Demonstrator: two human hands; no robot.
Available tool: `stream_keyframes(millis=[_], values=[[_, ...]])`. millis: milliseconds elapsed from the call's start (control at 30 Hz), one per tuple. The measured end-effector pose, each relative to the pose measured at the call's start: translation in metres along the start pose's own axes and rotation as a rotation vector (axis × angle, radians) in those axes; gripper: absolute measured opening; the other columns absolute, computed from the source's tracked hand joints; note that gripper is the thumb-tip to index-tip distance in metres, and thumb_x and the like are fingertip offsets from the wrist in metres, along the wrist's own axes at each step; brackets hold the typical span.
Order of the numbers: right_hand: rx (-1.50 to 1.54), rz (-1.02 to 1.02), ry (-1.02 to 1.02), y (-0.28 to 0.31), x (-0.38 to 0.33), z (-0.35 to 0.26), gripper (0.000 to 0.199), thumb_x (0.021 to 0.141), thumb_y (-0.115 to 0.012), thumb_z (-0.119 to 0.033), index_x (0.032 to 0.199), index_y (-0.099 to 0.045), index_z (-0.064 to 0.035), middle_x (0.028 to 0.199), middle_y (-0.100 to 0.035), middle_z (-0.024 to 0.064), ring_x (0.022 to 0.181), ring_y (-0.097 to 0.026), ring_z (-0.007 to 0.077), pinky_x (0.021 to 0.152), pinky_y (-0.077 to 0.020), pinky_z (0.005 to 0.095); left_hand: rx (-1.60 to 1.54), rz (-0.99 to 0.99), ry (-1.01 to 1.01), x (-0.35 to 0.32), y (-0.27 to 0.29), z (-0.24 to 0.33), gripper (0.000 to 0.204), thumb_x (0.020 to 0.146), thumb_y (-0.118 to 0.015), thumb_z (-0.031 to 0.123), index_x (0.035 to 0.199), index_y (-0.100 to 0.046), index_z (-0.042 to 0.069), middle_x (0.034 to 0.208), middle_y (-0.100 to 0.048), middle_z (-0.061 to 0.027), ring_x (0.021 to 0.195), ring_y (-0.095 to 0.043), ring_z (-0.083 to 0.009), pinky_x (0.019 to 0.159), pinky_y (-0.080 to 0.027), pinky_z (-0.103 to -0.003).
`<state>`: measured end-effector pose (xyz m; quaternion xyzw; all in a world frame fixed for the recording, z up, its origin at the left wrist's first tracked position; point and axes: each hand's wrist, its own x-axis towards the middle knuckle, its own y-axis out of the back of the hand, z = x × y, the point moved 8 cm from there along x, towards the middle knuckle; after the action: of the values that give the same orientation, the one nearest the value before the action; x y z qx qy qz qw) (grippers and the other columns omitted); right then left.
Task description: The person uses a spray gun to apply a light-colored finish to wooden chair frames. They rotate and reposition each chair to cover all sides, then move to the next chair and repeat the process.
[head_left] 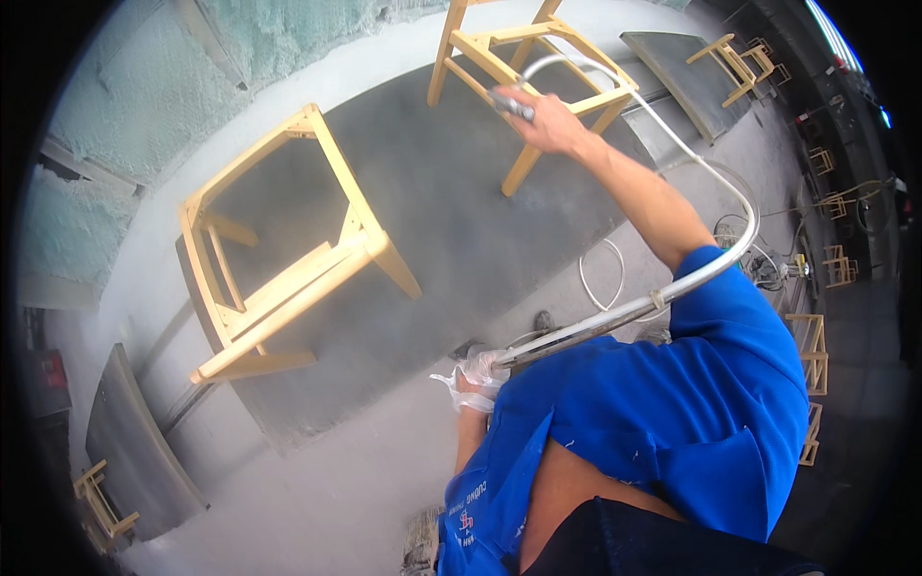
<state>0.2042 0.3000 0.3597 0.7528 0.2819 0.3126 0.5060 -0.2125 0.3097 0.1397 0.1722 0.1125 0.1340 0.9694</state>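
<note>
Board's [442, 269] right edge: chair [485, 59] is likely being sprayed, gun [514, 104] gripped by right hand [549, 123]; left hand's [478, 376] hold unclear; steady aim needed.

Soft, even light brightens the middle of the scene, though a milky haze washes out contrast over the dark board [451, 240]. At far right, a bright strip [834, 36] glares white-blue above deep gloom, where the pale wooden frames [814, 355] look dim and soft. Fisheye distortion bows the left panel [139, 451]; black rings the rim.
</note>
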Motion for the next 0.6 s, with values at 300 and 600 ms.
stream_keyframes(millis=[300, 600], values=[[-0.318, -0.171, 0.199, 0.102, 0.088, -0.031, 0.051, 0.100, -0.062, -0.022, 0.150, -0.058, -0.0268, 0.103, -0.076, 0.0210, 0.093, -0.074, 0.0396, 0.082, -0.0593, 0.0488, 0.106, -0.148, 0.112, 0.026, -0.008, 0.041, 0.028, 0.089, -0.075, 0.041, 0.104, -0.082, 0.020, 0.091, -0.078, -0.0137, 0.086, -0.076, -0.0374, 0.076, -0.058, -0.047], [-0.127, -0.246, -0.015, 0.162, 0.043, 0.071, 0.056, 0.096, -0.066, -0.022, 0.151, -0.058, -0.0227, 0.126, -0.074, 0.0158, 0.116, -0.069, 0.0367, 0.102, -0.0536, 0.0454, 0.180, -0.129, 0.088, 0.067, -0.058, 0.070, 0.023, 0.086, -0.078, 0.034, 0.105, -0.082, 0.022, 0.095, -0.079, -0.0123, 0.087, -0.076, -0.0361, 0.077, -0.058, -0.044]])
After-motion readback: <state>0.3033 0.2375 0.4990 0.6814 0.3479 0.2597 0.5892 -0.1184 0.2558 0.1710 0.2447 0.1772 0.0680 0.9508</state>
